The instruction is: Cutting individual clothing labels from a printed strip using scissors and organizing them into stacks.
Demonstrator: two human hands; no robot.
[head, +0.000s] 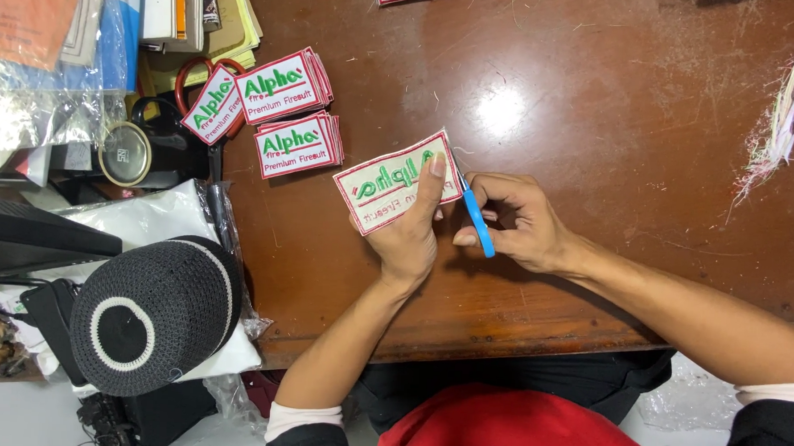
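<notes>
Patch (385, 189), embroidered, white with red border and green lettering: we hold it in the left hand (410, 237), grip clamped on its right end, thumb on top, just above the brown worktop (598, 107). Scissors (477, 219), small, blue-handled: we hold them in the right hand (513, 224), grip closed around the handle, tips at the patch's right edge. Stacks of matching patches (281, 111): lying on the worktop to the left, well apart from our hands. Cap (152, 315), black knitted with white ring: lower left, beside the worktop. Thread scraps (776, 124): far right.
</notes>
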